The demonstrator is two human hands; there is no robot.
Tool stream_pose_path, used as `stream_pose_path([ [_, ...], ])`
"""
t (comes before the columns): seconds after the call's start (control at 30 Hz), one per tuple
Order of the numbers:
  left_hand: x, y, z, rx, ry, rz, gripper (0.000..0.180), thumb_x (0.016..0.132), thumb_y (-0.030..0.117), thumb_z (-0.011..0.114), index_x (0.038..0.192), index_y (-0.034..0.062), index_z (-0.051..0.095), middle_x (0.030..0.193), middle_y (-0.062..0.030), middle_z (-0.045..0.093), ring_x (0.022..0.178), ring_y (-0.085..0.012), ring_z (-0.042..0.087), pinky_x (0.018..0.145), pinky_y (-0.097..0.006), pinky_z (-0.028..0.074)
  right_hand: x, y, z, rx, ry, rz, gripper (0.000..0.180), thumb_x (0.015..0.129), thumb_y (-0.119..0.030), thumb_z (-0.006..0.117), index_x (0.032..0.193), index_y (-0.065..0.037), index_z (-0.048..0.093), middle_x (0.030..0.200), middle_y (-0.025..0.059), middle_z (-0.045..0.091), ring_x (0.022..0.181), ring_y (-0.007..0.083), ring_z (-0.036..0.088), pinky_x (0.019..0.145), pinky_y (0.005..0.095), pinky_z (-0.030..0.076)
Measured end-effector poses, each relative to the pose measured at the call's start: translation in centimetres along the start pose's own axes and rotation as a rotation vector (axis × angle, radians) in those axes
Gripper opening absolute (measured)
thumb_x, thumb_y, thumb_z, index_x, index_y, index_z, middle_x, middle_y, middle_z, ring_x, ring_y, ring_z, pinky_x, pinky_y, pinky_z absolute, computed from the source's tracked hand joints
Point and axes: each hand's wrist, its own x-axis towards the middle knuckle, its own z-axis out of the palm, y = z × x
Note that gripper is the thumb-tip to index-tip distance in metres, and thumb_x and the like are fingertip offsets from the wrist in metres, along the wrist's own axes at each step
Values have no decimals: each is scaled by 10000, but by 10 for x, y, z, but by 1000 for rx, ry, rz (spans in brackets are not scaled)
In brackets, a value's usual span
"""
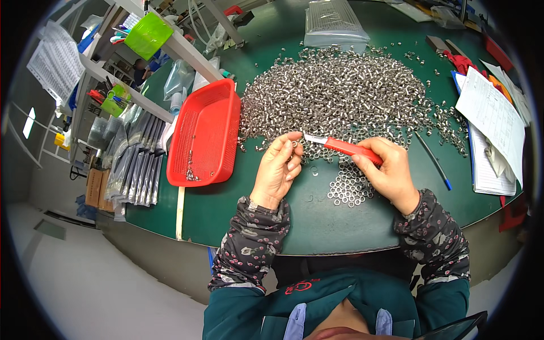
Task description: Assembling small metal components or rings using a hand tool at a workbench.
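A red-handled utility knife [340,147] is gripped in my right hand [392,173], its blade pointing left. My left hand [272,175] pinches a small metal ring [295,144] between thumb and fingers, and the blade tip is close beside those fingertips. Whether blade and ring touch, I cannot tell. Just beyond both hands spreads a large heap of small silvery metal rings [334,90]. Nearer to me, between the hands, a flat cluster of rings [348,187] lies on the green tabletop [317,226].
On the left stands a red perforated basket [232,130] with a few metal pieces inside. A blue-capped pen [435,161] and papers [492,107] lie to the right. Plastic-bagged items [336,25] sit behind the heap. A pale rack post [195,48] rises at the far left.
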Motion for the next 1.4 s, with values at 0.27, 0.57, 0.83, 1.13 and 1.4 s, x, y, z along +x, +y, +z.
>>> stream_pose_path([
  [0.27, 1, -1, -4, -36, -11, 8, 145, 916, 153, 442, 992, 54, 515, 777, -54, 519, 533, -59, 379, 390, -160, 278, 1, 0, 0, -35, -11, -28, 177, 708, -169, 668, 800, -24, 625, 651, 110, 570, 543, 239, 554, 496, 319, 422],
  [0.57, -2, 1, -3, -53, -9, -18, 150, 919, 148, 430, 988, 47, 516, 778, -52, 507, 533, -66, 377, 389, -164, 278, -1, -2, -1, -29, -19, -17, 181, 708, -167, 669, 805, -21, 625, 652, 109, 572, 551, 242, 559, 504, 320, 427],
  [0.83, -3, 3, 2, -57, 19, -26, 251, 923, 298, 428, 842, 65, 472, 785, -66, 493, 524, -68, 365, 377, -163, 265, 2, -3, -5, 14, 29, -60, 166, 710, -125, 668, 814, -5, 617, 668, 114, 574, 556, 228, 556, 506, 306, 421],
  [1.13, -2, -22, 37, 1463, 11, 340, 174, 725, 70, 626, 899, 65, 615, 685, -57, 553, 551, -157, 515, 538, -277, 428, 3, -3, -7, 39, 102, -90, 151, 707, -121, 667, 800, -14, 614, 677, 107, 580, 571, 232, 558, 523, 304, 427],
  [1.4, 5, -25, 39, 1653, 12, 403, 143, 729, 101, 620, 861, 51, 599, 694, -83, 555, 580, -212, 547, 563, -307, 448, 5, -2, -5, 30, 77, -105, 162, 698, -130, 672, 796, -15, 614, 682, 111, 583, 582, 243, 565, 523, 316, 434],
])
